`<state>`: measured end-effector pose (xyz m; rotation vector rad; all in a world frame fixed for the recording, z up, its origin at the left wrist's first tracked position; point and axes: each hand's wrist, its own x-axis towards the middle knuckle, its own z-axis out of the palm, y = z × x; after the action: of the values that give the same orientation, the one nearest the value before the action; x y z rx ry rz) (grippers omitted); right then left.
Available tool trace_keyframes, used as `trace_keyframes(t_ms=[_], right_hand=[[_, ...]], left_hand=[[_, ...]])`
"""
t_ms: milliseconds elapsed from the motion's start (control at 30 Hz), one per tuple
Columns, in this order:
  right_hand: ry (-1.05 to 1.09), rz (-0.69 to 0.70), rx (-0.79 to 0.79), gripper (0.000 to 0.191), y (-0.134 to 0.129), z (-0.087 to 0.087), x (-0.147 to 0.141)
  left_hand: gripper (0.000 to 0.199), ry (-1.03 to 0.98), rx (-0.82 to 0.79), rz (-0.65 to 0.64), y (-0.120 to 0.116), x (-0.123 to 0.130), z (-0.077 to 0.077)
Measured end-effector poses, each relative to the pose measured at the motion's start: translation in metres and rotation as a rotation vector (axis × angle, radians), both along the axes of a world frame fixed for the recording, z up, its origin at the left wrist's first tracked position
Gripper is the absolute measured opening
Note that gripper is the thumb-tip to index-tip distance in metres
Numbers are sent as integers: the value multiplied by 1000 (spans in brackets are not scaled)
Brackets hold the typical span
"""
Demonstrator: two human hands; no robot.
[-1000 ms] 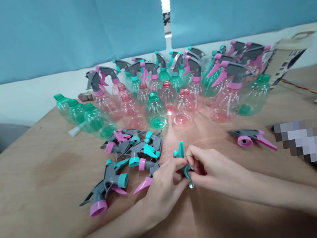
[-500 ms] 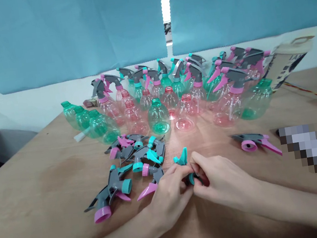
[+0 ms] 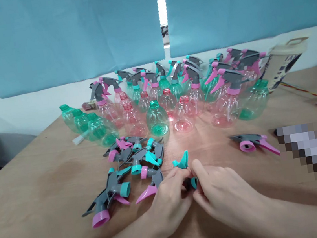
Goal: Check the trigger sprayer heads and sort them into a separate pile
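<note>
Both hands meet above the front middle of the table around a trigger spray head [image 3: 182,162] with a teal trigger and a teal collar. Most of its grey body is hidden behind the fingers. My left hand [image 3: 171,192] is closed around the body. Pinched at the collar side, my right hand [image 3: 224,188] has its thumb and fingertips pressed together; whether a small part sits between them is hidden. Just left of my left hand lies a grey spray head with a pink trigger [image 3: 147,193], among a loose pile of grey, pink and teal spray heads [image 3: 134,154].
Open green and pink bottles [image 3: 157,119] stand across the table, with capped spray bottles [image 3: 195,85] behind them. A single pink-collared spray head [image 3: 253,143] lies to the right, beside a blurred-out object [image 3: 315,151]. A cream container [image 3: 285,62] stands at the back right.
My right hand has turned slightly, its fingers curling in more at the spray head's collar. My left hand keeps its hold. The whole view has shifted a little.
</note>
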<state>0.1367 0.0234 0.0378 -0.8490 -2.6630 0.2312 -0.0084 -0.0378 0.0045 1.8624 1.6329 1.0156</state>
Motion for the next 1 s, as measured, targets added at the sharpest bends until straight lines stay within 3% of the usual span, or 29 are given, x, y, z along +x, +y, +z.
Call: trace_keyframes(t_ms=[167,400,567,767,1000], right_hand=[[-53,-20,-13,11,11,0,0],[-68,72,-251,17,23,6,4],[32,85,-372,12,32,20,8],[8,21,-252,14,49,35,15],[9,55,-189,15,58,38,15]], left_hand=[[33,57,74,4,2,-4,3],[32,31,99,0,2,-5,5],[25,-24,85,20,5,-9,6],[20,-8,100,113,8,-10,14],[19,39,143,159,10,-9,21]])
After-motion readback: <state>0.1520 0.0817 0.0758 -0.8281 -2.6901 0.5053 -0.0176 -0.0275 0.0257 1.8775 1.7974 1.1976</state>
